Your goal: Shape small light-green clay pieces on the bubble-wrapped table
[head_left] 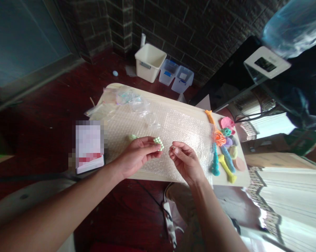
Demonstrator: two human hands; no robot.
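Between the thumb and fingers of my left hand is a small cluster of pale green beads. My right hand is a short way to the right, its thumb and fingertips pinched together; whatever they hold, if anything, is too small to make out. Both hands are above a sheet of bubble wrap spread over the table. Behind my left hand, a pale green lump lies on the wrap, partly covered by the hand.
Colourful modelled pieces lie at the table's right end, among them an orange one, a teal stick and a yellow bone shape. Clear plastic bags lie at the far left. Bins stand on the floor behind; a power strip lies below.
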